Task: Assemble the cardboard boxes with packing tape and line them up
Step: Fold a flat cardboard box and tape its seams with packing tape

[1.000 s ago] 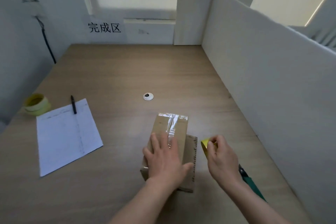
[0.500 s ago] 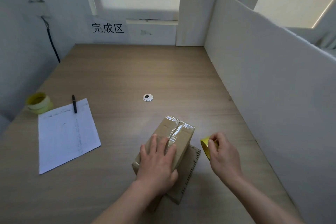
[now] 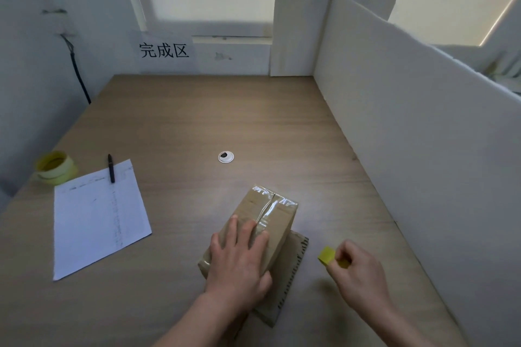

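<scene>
Head view: small brown cardboard box (image 3: 265, 222) sits near the front of the wood-grain table (image 3: 225, 121), turned at an angle, top seam covered by a strip of clear packing tape that runs down over its far end. It rests on a flat piece of brown cardboard (image 3: 293, 267) with a dashed black print along its right edge.

Left hand (image 3: 239, 259) lies flat on the box's near half, fingers (image 3: 248, 234) straight and slightly spread, pressing on the taped seam; thumb sits at the box's right side.

Right hand (image 3: 358, 270) is to the right of the box, apart from it, fingers curled and pinching a yellow tape roll (image 3: 327, 255). Most of the roll is hidden by the hand.

Rest: white printed paper sheet (image 3: 98, 220) on the left of the table, black pen (image 3: 111, 168) lying across its far edge. Second yellow tape roll (image 3: 55, 167) at the far-left table edge. Round white cable grommet (image 3: 225, 156) mid-table. White foam partition (image 3: 408, 121) along the right side. Paper sign with black characters (image 3: 164, 50) on the back wall.
</scene>
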A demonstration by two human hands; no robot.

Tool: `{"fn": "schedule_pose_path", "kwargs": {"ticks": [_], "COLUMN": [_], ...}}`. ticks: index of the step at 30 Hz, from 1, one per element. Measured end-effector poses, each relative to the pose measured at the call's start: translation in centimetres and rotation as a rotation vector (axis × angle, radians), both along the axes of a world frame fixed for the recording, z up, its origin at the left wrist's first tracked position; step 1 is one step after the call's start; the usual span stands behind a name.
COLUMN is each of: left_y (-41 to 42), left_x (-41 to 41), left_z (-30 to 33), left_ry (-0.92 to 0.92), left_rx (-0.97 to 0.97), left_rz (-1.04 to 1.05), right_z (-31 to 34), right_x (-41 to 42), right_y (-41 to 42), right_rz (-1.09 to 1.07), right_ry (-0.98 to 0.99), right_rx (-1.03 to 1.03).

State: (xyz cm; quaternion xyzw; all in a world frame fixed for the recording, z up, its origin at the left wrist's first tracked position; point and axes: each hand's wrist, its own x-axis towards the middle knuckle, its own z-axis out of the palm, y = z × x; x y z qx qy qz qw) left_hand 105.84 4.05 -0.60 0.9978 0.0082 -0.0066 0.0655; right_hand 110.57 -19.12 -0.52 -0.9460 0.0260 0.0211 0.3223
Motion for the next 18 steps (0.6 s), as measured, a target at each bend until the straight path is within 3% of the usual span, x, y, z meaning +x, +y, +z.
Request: {"fn": "schedule_pose_path", "kwargs": {"ticks": [11,18], "left_y": [0.1,0.1], "left_x": [-0.1,-0.4], "left_z": [-0.4,0.2], "left_ry": [0.034,0.046], "left_rx": [0.005,0.004], "left_rz": [-0.008,-0.012], "right_z": [-1.7,-5.7], "right_x": [-5.6,-9.5], "right_y": [-1.7,-3.1], "right_rz": [0.077,0.276], "right_ry": [0.104,0.052], "right_rx": [-0.114,-0.3]}}
